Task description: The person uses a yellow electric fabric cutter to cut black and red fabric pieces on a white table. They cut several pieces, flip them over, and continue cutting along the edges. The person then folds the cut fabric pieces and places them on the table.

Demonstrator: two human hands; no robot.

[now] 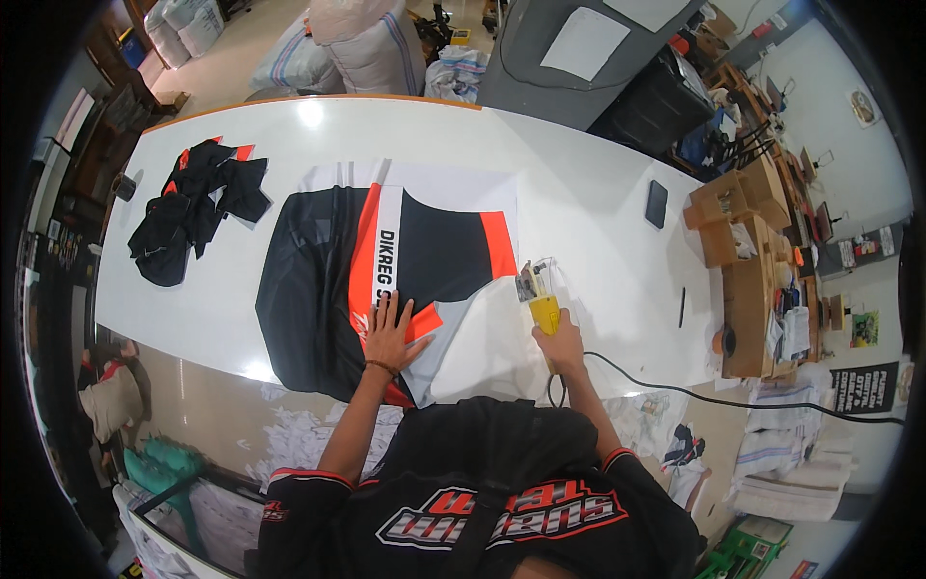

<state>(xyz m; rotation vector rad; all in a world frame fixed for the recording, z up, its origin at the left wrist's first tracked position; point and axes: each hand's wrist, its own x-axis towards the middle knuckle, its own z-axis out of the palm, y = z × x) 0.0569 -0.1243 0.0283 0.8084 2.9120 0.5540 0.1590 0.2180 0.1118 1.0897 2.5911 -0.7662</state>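
Observation:
My left hand (388,338) lies with fingers spread on layered printed fabric (434,246), which is black with red, white and grey panels. Darker, creased black fabric (299,285) extends to its left, over a white sheet (490,193). My right hand (559,343) is closed around a yellow electric cutter (544,315). The cutter's metal head stands just right of the fabric, near the red end panel, and a black cable runs from it toward the right edge. All this rests on a white table (617,236).
Black and red cut pieces (193,207) lie at the table's left beside a dark cup (123,186). A phone (656,203) and thin black stick (682,307) lie rightward, near cardboard boxes (733,203). Bulging sacks (362,58) and a black bin (646,101) stand beyond the table.

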